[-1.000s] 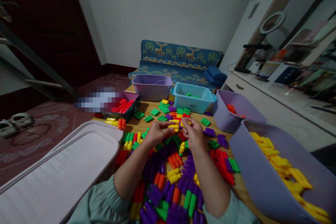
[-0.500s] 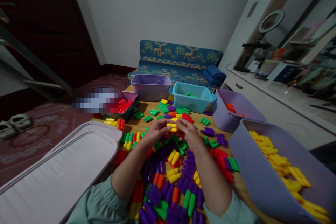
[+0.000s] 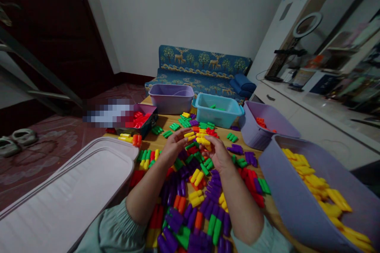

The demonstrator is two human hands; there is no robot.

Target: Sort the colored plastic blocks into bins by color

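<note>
My left hand pinches a yellow bullet-shaped building block between thumb and fingers. Close by, my right hand is closed on yellow building blocks, more than one piece by the look of it. A narrow gap separates what the two hands hold. Under and around both hands lies a loose spread of purple blocks, green blocks, red and orange ones on the wooden table. Some fingertips of the right hand are hidden behind the blocks.
Along the right stand a purple bin of yellow blocks and a smaller purple bin with orange pieces. A turquoise bin and another purple bin stand at the back. Left are a box of red pieces and white lids.
My hands have drawn apart slightly. The yellow blocks that were together between them are now split, one in the left hand and the others in the right.
</note>
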